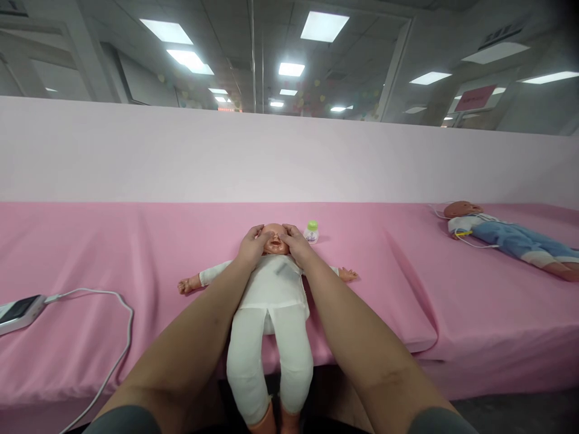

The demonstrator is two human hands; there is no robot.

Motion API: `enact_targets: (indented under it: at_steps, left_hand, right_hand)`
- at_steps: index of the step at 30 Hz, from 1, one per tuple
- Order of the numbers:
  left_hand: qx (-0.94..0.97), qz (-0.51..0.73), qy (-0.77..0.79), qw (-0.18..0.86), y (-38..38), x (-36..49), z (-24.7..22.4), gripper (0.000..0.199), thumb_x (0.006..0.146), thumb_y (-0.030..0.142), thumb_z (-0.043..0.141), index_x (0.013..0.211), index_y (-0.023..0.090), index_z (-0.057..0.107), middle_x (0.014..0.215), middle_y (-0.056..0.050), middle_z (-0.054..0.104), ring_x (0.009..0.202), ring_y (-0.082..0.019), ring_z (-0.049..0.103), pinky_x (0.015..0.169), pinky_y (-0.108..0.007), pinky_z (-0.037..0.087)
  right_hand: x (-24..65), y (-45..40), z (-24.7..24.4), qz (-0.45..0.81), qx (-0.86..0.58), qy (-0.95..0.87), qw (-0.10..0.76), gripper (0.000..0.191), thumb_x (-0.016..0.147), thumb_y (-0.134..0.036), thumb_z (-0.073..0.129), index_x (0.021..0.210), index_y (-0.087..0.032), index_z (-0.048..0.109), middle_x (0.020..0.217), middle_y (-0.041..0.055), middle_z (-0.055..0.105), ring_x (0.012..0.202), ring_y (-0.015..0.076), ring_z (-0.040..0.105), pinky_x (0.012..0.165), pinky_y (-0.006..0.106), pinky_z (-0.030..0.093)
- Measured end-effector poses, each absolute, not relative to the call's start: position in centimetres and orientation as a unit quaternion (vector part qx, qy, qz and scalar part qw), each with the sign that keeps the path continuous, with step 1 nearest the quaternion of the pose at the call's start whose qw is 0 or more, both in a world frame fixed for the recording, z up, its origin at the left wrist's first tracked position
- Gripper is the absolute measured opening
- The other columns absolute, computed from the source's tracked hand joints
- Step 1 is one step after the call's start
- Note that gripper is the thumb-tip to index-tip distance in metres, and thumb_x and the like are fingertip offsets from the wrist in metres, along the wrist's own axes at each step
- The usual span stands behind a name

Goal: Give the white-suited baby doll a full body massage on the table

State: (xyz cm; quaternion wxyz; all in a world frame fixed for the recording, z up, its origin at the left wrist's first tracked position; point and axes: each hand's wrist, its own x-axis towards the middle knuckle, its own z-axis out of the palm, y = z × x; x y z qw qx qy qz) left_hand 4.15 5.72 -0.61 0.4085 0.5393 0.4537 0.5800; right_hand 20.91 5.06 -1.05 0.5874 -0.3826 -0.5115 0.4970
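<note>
A baby doll (275, 286) in a white top and trousers lies on its back in front of me, its feet toward me and its arms spread. My left hand (254, 246) is curled around the left side of its head, the thumb against the face. On the other side, my right hand (296, 244) cups the head the same way, with its thumb on the face too. The thumbs cover the eye area, while the doll's mouth shows between them. A small white bottle with a green cap (311, 232) stands just right of my right hand.
Pink cloth (371, 283) covers the long table. A white handheld device (22, 313) with a dark screen and a white cable (129, 319) lies at left. Another doll in blue trousers (511, 238) lies at right. Behind runs a low white wall (280, 160) with glass above.
</note>
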Motion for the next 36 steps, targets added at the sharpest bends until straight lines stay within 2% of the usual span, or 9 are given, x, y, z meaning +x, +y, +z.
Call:
enact_targets:
  at_steps: [6,13,15,20,23,26,31,36]
  left_hand:
    - [0.543,0.572,0.442,0.427,5.4,4.0,-0.4,0.059,0.077,0.042,0.081,0.131,0.022,0.068,0.124,-0.012,0.072,0.113,-0.030,0.069,0.098,-0.043,0.055]
    - [0.532,0.556,0.421,0.480,4.9,3.7,0.2,0.070,0.075,0.038,0.082,0.140,0.021,0.062,0.134,-0.014,0.068,0.115,-0.032,0.069,0.096,-0.041,0.057]
    - [0.535,0.535,0.408,0.511,4.5,3.4,0.7,0.077,0.075,0.036,0.083,0.147,0.021,0.057,0.139,-0.015,0.066,0.117,-0.031,0.069,0.098,-0.041,0.056]
    - [0.567,0.468,0.383,0.559,3.4,2.2,1.6,0.108,0.069,0.027,0.089,0.163,0.020,0.036,0.149,-0.017,0.059,0.125,-0.033,0.066,0.102,-0.042,0.056]
    - [0.592,0.446,0.365,0.564,3.0,1.6,1.9,0.116,0.068,0.032,0.093,0.166,0.021,0.030,0.152,-0.018,0.057,0.128,-0.034,0.064,0.102,-0.042,0.057]
    - [0.620,0.442,0.393,0.515,3.2,1.3,1.9,0.106,0.073,0.042,0.091,0.162,0.020,0.038,0.151,-0.018,0.059,0.128,-0.033,0.064,0.102,-0.041,0.056]
    - [0.693,0.425,0.488,0.317,3.8,1.4,1.7,0.070,0.085,0.059,0.076,0.143,0.023,0.061,0.134,-0.011,0.072,0.119,-0.030,0.068,0.102,-0.039,0.054]
    - [0.715,0.385,0.566,0.145,3.6,1.9,1.8,0.060,0.089,0.056,0.067,0.137,0.020,0.066,0.128,-0.012,0.075,0.115,-0.032,0.070,0.096,-0.039,0.054]
  right_hand:
    - [21.0,4.0,-0.4,0.523,-0.365,-0.509,0.578,0.062,0.074,-0.040,0.082,0.131,-0.029,0.059,0.134,0.0051,0.064,0.118,0.0242,0.064,0.109,0.042,0.050]
    - [21.3,3.6,-0.1,0.553,-0.352,-0.508,0.559,0.073,0.072,-0.038,0.086,0.137,-0.029,0.055,0.137,0.0057,0.062,0.120,0.0254,0.066,0.109,0.043,0.052]
    - [21.6,3.4,0.0,0.564,-0.352,-0.513,0.543,0.080,0.072,-0.038,0.087,0.143,-0.029,0.051,0.142,0.0069,0.060,0.121,0.0257,0.066,0.109,0.042,0.053]
    - [22.9,2.3,0.9,0.559,-0.381,-0.564,0.474,0.113,0.066,-0.035,0.094,0.161,-0.032,0.032,0.161,0.0099,0.045,0.131,0.0281,0.061,0.111,0.042,0.052]
    - [23.5,1.7,1.4,0.535,-0.400,-0.598,0.444,0.121,0.067,-0.042,0.095,0.165,-0.033,0.025,0.161,0.0102,0.046,0.133,0.0289,0.060,0.112,0.045,0.051]
    - [23.5,1.7,1.4,0.479,-0.429,-0.624,0.444,0.115,0.069,-0.049,0.092,0.165,-0.031,0.031,0.155,0.0107,0.054,0.132,0.0295,0.061,0.113,0.046,0.050]
    - [22.8,2.7,1.1,0.318,-0.517,-0.655,0.451,0.080,0.078,-0.059,0.082,0.147,-0.026,0.059,0.144,0.0113,0.064,0.132,0.0307,0.061,0.113,0.045,0.047]
    - [22.1,3.0,1.0,0.207,-0.588,-0.663,0.415,0.060,0.086,-0.061,0.074,0.133,-0.025,0.068,0.132,0.0123,0.072,0.124,0.0315,0.066,0.105,0.042,0.051]
